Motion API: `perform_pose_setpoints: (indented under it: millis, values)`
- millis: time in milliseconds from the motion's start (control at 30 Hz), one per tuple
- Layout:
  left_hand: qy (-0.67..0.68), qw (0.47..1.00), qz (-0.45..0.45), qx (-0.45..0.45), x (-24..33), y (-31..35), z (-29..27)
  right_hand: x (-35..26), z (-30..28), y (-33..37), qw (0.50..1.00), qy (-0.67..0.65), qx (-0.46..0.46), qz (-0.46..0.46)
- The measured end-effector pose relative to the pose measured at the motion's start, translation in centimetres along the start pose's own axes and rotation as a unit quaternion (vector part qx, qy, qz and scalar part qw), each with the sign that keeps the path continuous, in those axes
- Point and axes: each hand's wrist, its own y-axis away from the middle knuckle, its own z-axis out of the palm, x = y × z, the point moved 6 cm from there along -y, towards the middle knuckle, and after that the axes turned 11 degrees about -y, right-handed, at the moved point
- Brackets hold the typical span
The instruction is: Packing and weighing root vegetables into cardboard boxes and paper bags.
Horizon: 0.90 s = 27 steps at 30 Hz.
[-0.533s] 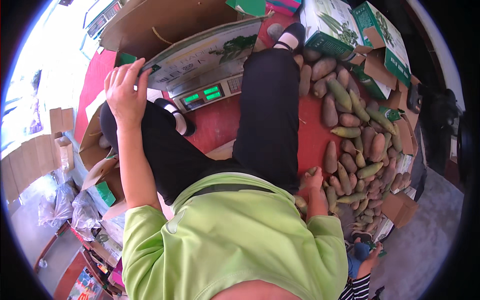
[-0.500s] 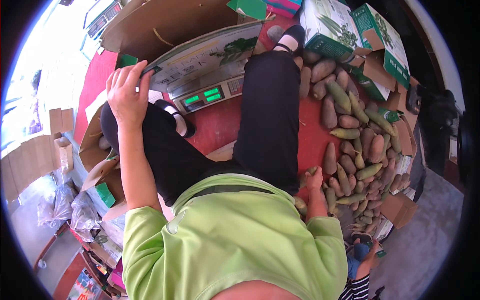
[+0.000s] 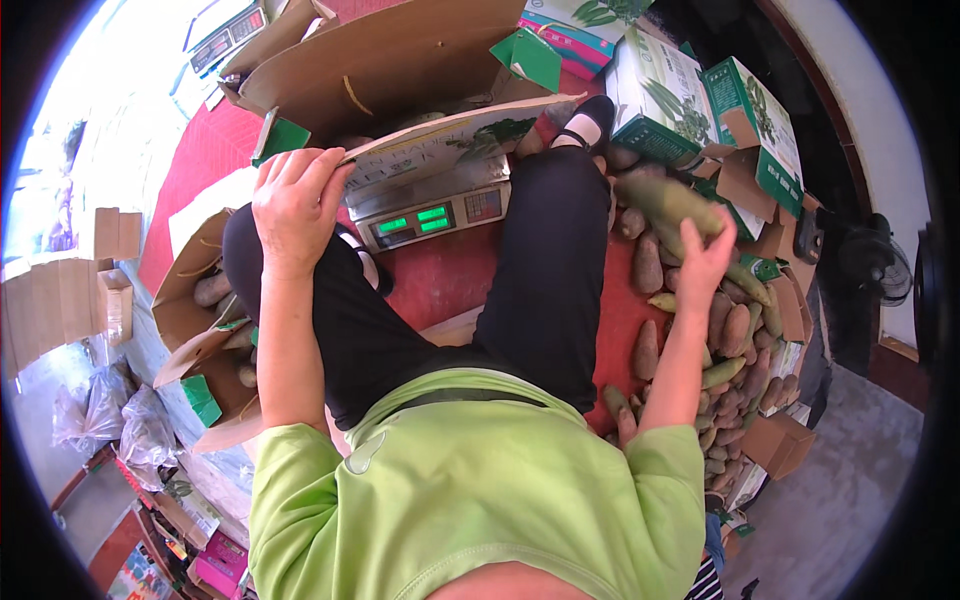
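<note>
My left hand (image 3: 298,200) grips the top edge of a flap (image 3: 440,150) on an open cardboard carton (image 3: 390,65), fingers folded over it. The carton rests on a digital scale (image 3: 482,207) with lit green displays. A few radishes show dimly inside, mostly hidden by the flap. My right hand (image 3: 708,250) holds a large green radish (image 3: 665,200) by one end, above the pile at my right; it is blurred by motion. The pile of radishes (image 3: 735,330), reddish-brown and green, spreads beside my right leg.
White and green cartons (image 3: 660,95) stand beyond the pile. Another open carton (image 3: 190,262) with radishes sits by my left knee. A second scale (image 3: 228,38) is at the far left. Plastic bags (image 3: 150,425) lie lower left; a fan (image 3: 880,262) stands at right.
My right hand has moved from the near edge of the pile up and away from me, now with a large green radish. My left hand stays on the flap.
</note>
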Motion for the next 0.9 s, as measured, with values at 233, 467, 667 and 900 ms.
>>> perform_pose_setpoints:
  millis: [233,467,667,900]
  values:
    - [0.005,1.0,-0.002,-0.001,-0.1,0.1,-0.1,-12.0,12.1,-7.5,0.953,-0.253,-0.118,-0.121]
    - [0.005,1.0,-0.001,0.011,-0.5,0.2,0.2,-13.5,24.6,-6.2,0.942,-0.142,-0.302,-0.03]
    - [-0.008,1.0,-0.005,0.008,-0.5,0.2,0.3,-13.7,26.2,-3.3,0.862,0.137,-0.3,-0.384]
    - [-0.038,0.999,-0.014,0.027,-0.9,0.3,0.1,-2.3,13.2,-3.9,0.987,-0.022,-0.154,-0.036]
